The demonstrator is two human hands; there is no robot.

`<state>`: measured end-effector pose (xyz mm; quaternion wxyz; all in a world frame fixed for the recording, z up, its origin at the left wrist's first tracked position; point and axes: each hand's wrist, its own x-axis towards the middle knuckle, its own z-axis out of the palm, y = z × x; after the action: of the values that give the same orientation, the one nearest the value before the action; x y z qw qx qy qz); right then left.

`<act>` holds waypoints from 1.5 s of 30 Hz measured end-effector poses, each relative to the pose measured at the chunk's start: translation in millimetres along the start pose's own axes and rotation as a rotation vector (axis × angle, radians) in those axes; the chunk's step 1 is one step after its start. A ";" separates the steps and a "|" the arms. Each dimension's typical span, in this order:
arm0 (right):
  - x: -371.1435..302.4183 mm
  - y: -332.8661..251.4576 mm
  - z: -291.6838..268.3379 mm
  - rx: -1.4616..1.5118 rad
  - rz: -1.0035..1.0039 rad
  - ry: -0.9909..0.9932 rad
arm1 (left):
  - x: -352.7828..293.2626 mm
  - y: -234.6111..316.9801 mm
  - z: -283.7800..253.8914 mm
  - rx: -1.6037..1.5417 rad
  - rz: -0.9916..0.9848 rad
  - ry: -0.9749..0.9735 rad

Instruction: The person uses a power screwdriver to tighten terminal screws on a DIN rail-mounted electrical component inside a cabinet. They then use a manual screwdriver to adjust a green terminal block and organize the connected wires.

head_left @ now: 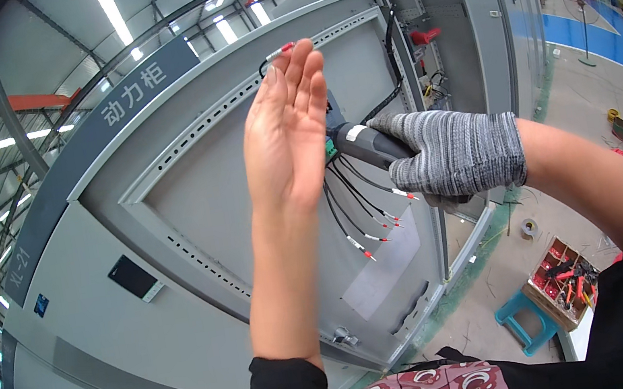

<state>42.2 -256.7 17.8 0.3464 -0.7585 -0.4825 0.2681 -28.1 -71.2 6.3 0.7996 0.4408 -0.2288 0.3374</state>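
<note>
My bare left hand (285, 129) is raised before the cabinet door, palm in view and fingers stretched upward. Beside its fingertips shows a short dark wire end (279, 54) with a red tip; whether the fingers touch it I cannot tell. My right hand (455, 151), in a grey striped knit glove, grips a black hand-held power tool (370, 143). The tool's front end is hidden behind my left hand, close to a green terminal block (330, 149). From there several black wires (347, 205) hang down, with white sleeves and red tips.
The grey cabinet door (207, 203) has a slotted metal frame (182, 150). Right of it, the cabinet interior (437, 36) holds wiring and a red part. On the floor stand a blue stool (530, 327), a divided box of tools (566, 280) and a tape roll (529, 228).
</note>
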 end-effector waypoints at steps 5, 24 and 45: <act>1.5 -0.6 0.3 -0.007 -0.014 -0.001 | 19.7 -3.2 -8.3 -0.213 0.051 0.084; 9.1 18.8 -7.0 -0.182 -0.057 0.000 | 16.1 13.6 -54.6 1.546 0.290 0.061; -3.6 10.0 -13.0 -0.094 -0.089 0.068 | 12.6 20.8 -39.5 1.570 0.083 0.008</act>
<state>55.9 -266.3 18.2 0.3380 -0.7605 -0.5157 0.2035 -32.5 -25.0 6.1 0.2419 0.8667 0.0629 0.4317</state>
